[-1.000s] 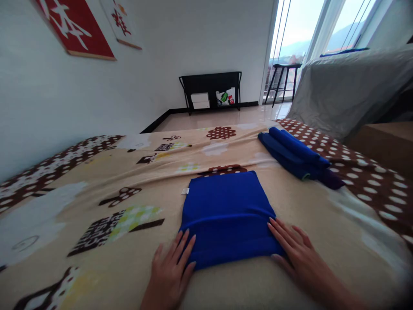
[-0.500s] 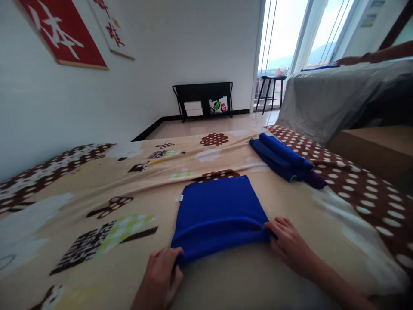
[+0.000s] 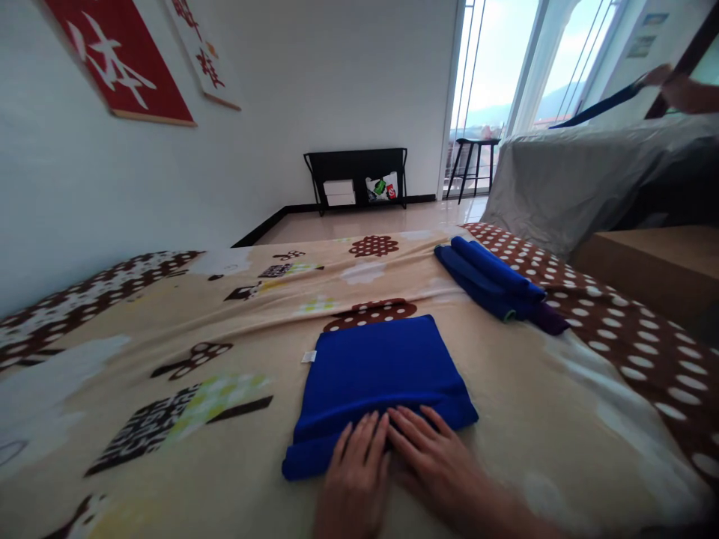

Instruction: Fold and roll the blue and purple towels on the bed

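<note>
A blue cloth (image 3: 382,359) with a small white tag on its left edge lies flat on the patterned blanket (image 3: 225,419). Its near edge is rolled into a low band, thickest at the left end. My left hand (image 3: 359,457) rests on the middle of that roll, fingers extended. Beside it my right hand (image 3: 427,449) lies with fingers stretched over the roll too, and the two hands nearly touch. Farther off to the right, several rolled blue cloths (image 3: 488,277) lie together, with a dark purple one at their near end.
At the upper right, another person's hand (image 3: 674,86) holds up a dark blue cloth (image 3: 601,105) over a table covered in grey plastic (image 3: 539,180). A brown box (image 3: 651,262) stands beside the bed. By the far wall are a black rack (image 3: 356,168) and a stool (image 3: 475,150).
My hands have let go of the cloth's near corners and come together on its middle. The near edge now shows a tighter roll. The other person's cloth has been lifted off the table.
</note>
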Motion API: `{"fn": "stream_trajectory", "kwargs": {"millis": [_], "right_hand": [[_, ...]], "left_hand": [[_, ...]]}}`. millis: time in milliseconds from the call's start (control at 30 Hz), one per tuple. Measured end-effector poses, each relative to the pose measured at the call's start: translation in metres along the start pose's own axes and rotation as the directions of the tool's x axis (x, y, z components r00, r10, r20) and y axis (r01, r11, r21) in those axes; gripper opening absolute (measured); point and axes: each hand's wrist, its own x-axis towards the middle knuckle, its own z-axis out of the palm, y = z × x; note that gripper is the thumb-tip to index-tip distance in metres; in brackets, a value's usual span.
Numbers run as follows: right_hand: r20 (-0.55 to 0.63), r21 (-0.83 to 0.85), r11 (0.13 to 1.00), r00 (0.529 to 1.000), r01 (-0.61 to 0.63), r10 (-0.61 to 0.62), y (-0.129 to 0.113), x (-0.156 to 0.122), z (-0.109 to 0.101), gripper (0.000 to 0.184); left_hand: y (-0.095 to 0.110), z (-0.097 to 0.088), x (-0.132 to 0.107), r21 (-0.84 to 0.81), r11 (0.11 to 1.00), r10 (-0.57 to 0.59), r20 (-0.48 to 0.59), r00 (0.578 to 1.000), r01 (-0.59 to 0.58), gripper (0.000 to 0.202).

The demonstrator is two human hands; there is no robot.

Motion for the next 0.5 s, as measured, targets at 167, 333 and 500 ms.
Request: {"fn": "stream_trajectory", "kwargs": {"millis": [167,333,500], "right_hand": [[0.000,-0.151,0.963,0.974,-0.225,0.228,0.058,-0.047,-0.012,0.058],[-0.082,-0.145,0.971,0.981,-0.188,0.178,0.022,-0.026,-0.009,0.047],[0.104,0.081,0.990,0.989,-0.118,0.109,0.010,0.005,0.000,0.063]], "left_hand": [[-0.060,-0.014,-0.046,0.170,0.969,-0.193,0.055,0.980,0.182,0.042],[-0.029,-0.024,-0.014,0.169,0.982,-0.094,0.021,0.995,0.089,0.043],[-0.013,-0.007,0.020,0.041,0.998,0.030,0.220,0.975,-0.040,0.050]]}}
